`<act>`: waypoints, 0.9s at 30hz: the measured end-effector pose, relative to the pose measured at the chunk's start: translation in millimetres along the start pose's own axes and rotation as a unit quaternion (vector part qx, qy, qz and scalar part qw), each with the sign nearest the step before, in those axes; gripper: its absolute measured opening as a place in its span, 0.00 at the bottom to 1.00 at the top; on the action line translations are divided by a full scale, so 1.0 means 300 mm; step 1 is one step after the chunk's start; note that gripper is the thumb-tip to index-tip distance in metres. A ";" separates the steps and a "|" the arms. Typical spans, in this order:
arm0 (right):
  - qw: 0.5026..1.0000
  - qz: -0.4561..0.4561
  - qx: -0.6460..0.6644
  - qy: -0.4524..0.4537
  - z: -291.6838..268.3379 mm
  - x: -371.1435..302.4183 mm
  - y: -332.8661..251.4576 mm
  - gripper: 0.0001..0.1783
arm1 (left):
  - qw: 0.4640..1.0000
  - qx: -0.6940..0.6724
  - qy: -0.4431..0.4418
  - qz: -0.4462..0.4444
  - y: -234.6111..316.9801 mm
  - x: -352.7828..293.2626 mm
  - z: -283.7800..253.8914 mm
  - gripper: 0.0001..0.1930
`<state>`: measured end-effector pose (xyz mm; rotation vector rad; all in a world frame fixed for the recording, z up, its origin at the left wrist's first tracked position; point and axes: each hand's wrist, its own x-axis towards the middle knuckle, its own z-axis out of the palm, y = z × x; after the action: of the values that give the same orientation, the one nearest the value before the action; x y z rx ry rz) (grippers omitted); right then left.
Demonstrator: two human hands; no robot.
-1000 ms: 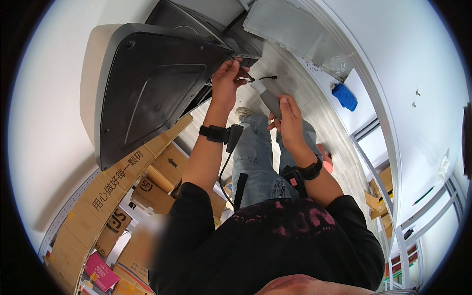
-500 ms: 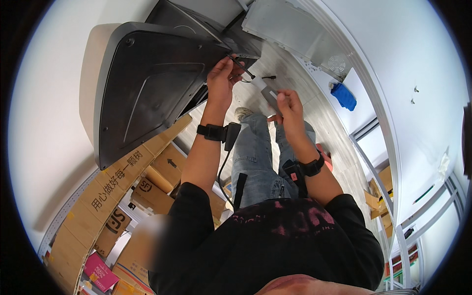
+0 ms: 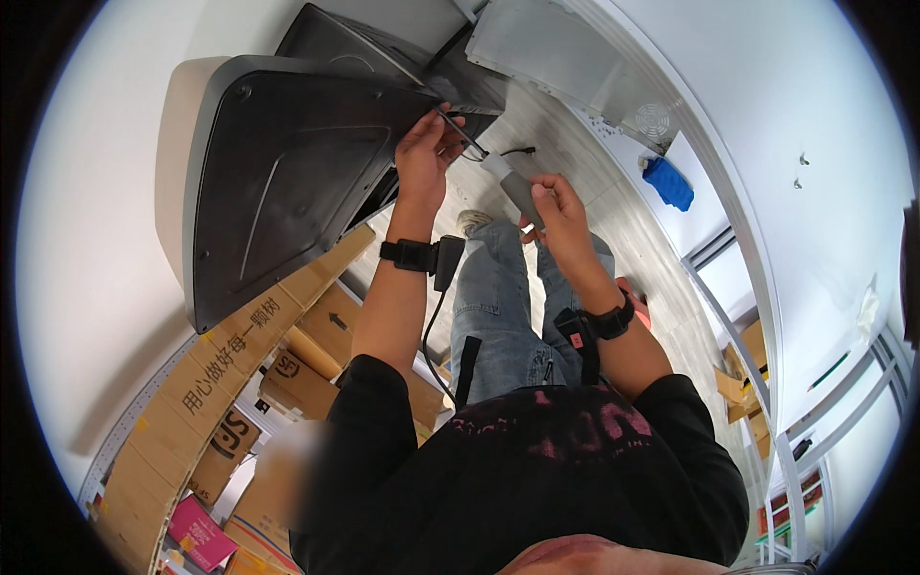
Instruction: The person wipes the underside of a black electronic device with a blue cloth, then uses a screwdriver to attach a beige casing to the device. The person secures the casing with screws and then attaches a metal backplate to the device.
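Note:
A grey, thick-handled screwdriver [image 3: 520,196], which looks like an electric one, is in my right hand [image 3: 561,213], fingers wrapped round its body. Its long black shaft [image 3: 468,137] slants up and left to the edge of a large black-and-grey machine housing [image 3: 307,172]. My left hand [image 3: 422,158] is closed around the far end of that shaft, against the housing's right edge. Those fingers hide the shaft's tip and whatever it meets. A thin black cable [image 3: 518,150] with a small plug shows just beyond the screwdriver.
Several cardboard boxes [image 3: 311,331] sit behind a long cardboard strip [image 3: 230,350] at lower left. To the right, a white cabinet [image 3: 815,220] holds a blue cloth bundle [image 3: 668,184] and small screws [image 3: 800,171]. A grey metal panel [image 3: 565,67] lies at the back.
Both hands and the screwdriver have shifted slightly left. The grey screwdriver body shows a little more clearly, and its shaft still runs to my left hand.

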<state>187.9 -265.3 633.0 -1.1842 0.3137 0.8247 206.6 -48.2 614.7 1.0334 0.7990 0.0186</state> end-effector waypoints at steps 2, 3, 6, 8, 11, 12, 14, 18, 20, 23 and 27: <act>0.998 -0.045 -0.036 0.005 -0.036 -0.008 0.059 0.17 | 1.000 0.003 0.006 -0.001 0.005 -0.008 0.007 0.13; 0.999 -0.039 -0.033 0.002 -0.056 -0.020 0.071 0.17 | 1.000 0.010 0.012 0.000 0.008 -0.012 0.011 0.13; 0.999 -0.022 -0.047 -0.005 -0.124 -0.083 0.059 0.18 | 0.999 0.040 0.020 0.002 0.021 -0.031 0.036 0.13; 0.997 -0.015 -0.081 -0.004 -0.179 -0.147 0.008 0.20 | 0.997 0.075 0.010 0.005 0.036 -0.057 0.066 0.12; 0.989 -0.069 -0.130 -0.022 -0.250 -0.258 -0.104 0.26 | 0.980 0.182 -0.062 0.042 0.102 -0.109 0.144 0.10; 0.988 -0.069 -0.134 -0.019 -0.267 -0.309 -0.163 0.27 | 0.972 0.202 -0.100 0.067 0.127 -0.123 0.185 0.09; 0.988 -0.066 -0.141 -0.012 -0.299 -0.425 -0.276 0.30 | 0.948 0.237 -0.176 0.116 0.178 -0.162 0.270 0.09; 0.988 -0.121 -0.094 0.037 -0.378 -0.599 -0.341 0.26 | 0.876 0.333 -0.241 0.250 0.252 -0.253 0.527 0.08; 0.984 -0.156 -0.037 0.077 -0.418 -0.663 -0.327 0.25 | 0.810 0.426 -0.249 0.316 0.280 -0.333 0.688 0.07; 0.972 -0.205 -0.001 0.117 -0.462 -0.734 -0.317 0.23 | 0.730 0.453 -0.289 0.422 0.234 -0.359 0.855 0.10; 0.952 -0.261 0.038 0.157 -0.497 -0.795 -0.312 0.22 | 0.710 0.468 -0.273 0.450 0.170 -0.357 1.006 0.11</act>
<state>122.0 -508.6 788.6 -1.2486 0.2690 0.1602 327.4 -288.8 795.2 2.1958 -0.4104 0.1455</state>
